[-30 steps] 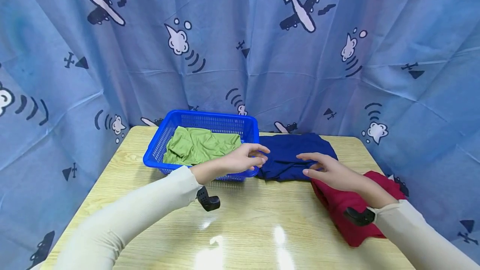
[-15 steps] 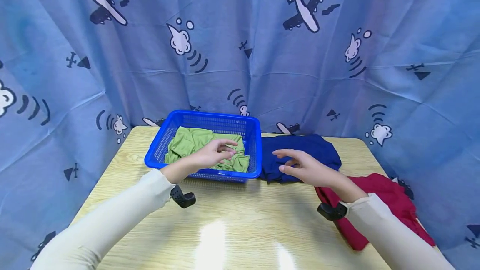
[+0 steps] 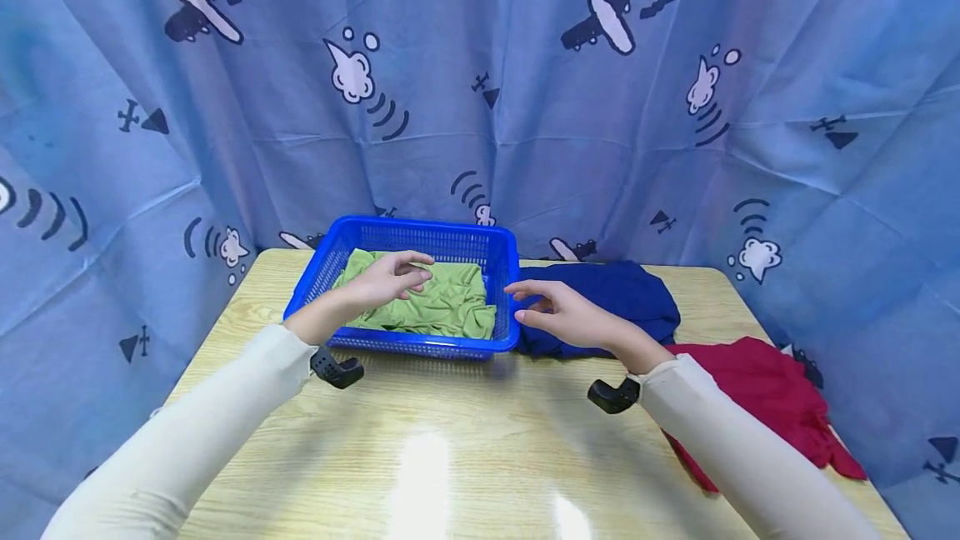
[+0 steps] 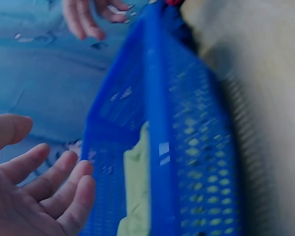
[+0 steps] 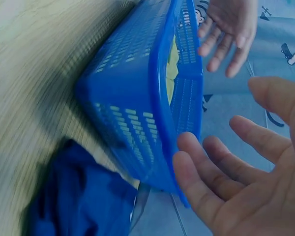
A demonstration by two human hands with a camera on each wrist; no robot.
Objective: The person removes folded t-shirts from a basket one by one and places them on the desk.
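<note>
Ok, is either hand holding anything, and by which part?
Nothing is held. The left hand is above the blue basket, the right hand near its right end, both empty.

Blue plastic basket [image 3: 450, 344], rectangular, perforated lattice walls, thick smooth rim; upright, mouth up; left part below left hand [image 3: 386, 280], right rim at fingertips of right hand [image 3: 558, 311], contact there unclear; green cloth [image 3: 446, 298], soft, wrinkled, spread across basket floor, wholly below rim; lies beneath left hand and on to its right, short of right hand; navy cloth [image 3: 618, 298], crumpled low heap outside basket, close by its right end; behind right hand and on to its right.
</note>
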